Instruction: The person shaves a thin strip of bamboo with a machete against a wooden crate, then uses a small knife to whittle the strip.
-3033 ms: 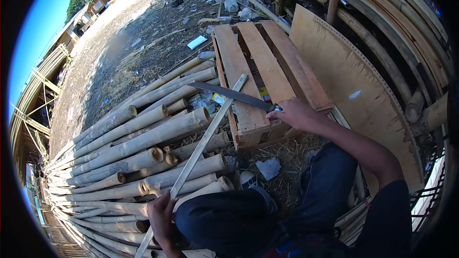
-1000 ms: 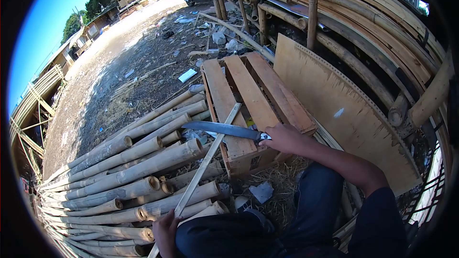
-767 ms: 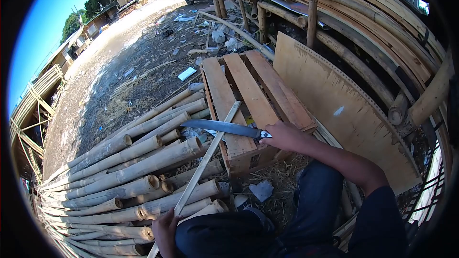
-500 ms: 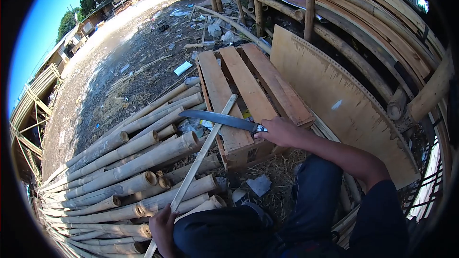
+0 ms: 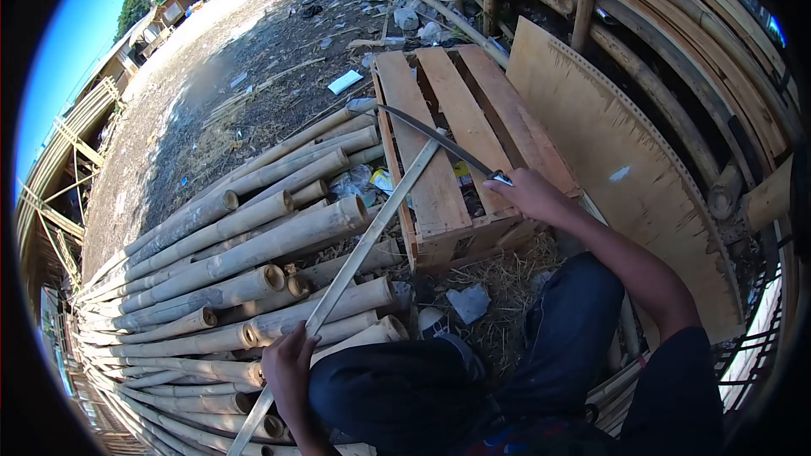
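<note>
My right hand (image 5: 525, 194) is closed round the handle of a long dark-bladed knife (image 5: 445, 145). The blade points up and left over a slatted wooden crate (image 5: 439, 190), close to the upper end of a bamboo strip (image 5: 372, 236). Whether blade and strip touch, I cannot tell. Lower down, my left hand (image 5: 289, 365) is wrapped round that pale, flat strip near my left knee. The strip slants from the crate's top down past my left hand to the bottom edge of the view.
Cut bamboo poles (image 5: 253, 245) lie in a large pile at the left. A curved plywood sheet (image 5: 625, 169) leans right of the crate, below racked poles and planks (image 5: 676, 42). A stone (image 5: 469, 304) and straw lie on the ground before the crate.
The knife has tilted, its tip now higher and nearer the crate's far left corner. The view has shifted, and my left hand and the strip appear slightly higher in it.
</note>
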Demonstrator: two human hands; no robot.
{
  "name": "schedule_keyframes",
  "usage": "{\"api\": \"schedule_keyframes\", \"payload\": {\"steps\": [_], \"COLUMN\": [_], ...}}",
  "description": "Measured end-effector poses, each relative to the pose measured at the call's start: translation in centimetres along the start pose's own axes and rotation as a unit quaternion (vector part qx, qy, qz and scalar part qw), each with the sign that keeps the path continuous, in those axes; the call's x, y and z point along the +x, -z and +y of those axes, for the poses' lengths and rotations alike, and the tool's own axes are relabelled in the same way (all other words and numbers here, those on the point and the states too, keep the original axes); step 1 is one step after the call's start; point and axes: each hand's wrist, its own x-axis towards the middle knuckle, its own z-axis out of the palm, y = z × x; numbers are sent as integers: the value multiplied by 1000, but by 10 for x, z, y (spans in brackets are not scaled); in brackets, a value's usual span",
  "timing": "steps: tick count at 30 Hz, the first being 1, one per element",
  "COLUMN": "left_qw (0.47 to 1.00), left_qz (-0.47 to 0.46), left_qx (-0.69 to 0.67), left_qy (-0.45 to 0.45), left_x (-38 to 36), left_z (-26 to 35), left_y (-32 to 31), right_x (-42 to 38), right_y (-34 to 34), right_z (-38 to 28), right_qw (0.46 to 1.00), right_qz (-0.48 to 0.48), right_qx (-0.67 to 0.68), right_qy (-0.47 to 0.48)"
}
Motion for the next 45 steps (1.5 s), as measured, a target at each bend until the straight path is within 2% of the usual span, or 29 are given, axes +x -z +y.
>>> {"api": "schedule_keyframes", "payload": {"steps": [4,6,7,10,12,13,15,17,19,21,22,24,28,29,31,33,36,37,39,40,42,43,45], "left_qw": [1000,998,998,990,993,994,997,999,996,995,993,993,993,994,996,996,994,992,989,986,988,990,990], "left_qz": [-4,-31,-32,7,-15,-37,-22,-6,6,13,20,27,59,60,-12,-6,2,11,10,9,7,2,0], "left_qx": [-11,-14,-14,-130,-98,-66,-40,-15,-68,-81,-93,-95,-92,-91,-67,-68,-93,-117,-130,-144,-134,-124,-123], "left_qy": [-9,53,54,47,63,75,58,43,59,64,69,60,32,30,64,65,58,51,69,86,77,67,65], "left_x": [4,3,1,-8,-12,-12,-12,-12,-11,-11,-11,-11,-20,-20,-22,-19,-15,-13,-11,-10,-11,-11,-15], "left_z": [1,5,-5,-40,-40,-35,-20,-21,-30,-30,-28,-36,-43,-43,-43,-40,-44,-46,-36,-30,-28,-27,-26], "left_y": [0,5,6,12,16,20,22,20,14,10,8,3,5,8,15,15,9,7,3,2,3,3,5], "right_x": [-11,-4,-5,-7,-4,-3,-2,-8,-12,-14,-16,-20,-20,-12,-4,-3,-12,-12,-11,-11,-9,-6,2], "right_y": [-4,-18,-19,-19,-12,-9,-3,-1,-4,-10,-14,-23,-21,-19,-13,-9,-7,-10,-19,-24,-29,-30,-24], "right_z": [-8,1,1,-5,-10,-11,-12,-16,-18,-19,-20,-23,-30,-23,-14,-11,-16,-17,-16,-15,-12,-10,-9], "right_qw": [998,983,983,980,996,996,995,996,997,995,995,980,981,988,993,999,998,997,991,991,971,971,990], "right_qz": [-50,-16,-18,-12,-57,-57,-52,-55,-59,-71,-72,-49,-57,-43,-28,-20,-63,-64,-68,-69,-40,-40,-32], "right_qx": [9,-72,-71,-98,35,37,77,64,52,6,5,-76,-84,-59,-38,41,30,31,-59,-59,-65,-65,-33], "right_qy": [23,169,170,172,65,65,-28,-24,-22,63,63,179,168,134,104,12,-7,-8,100,102,225,225,133]}}
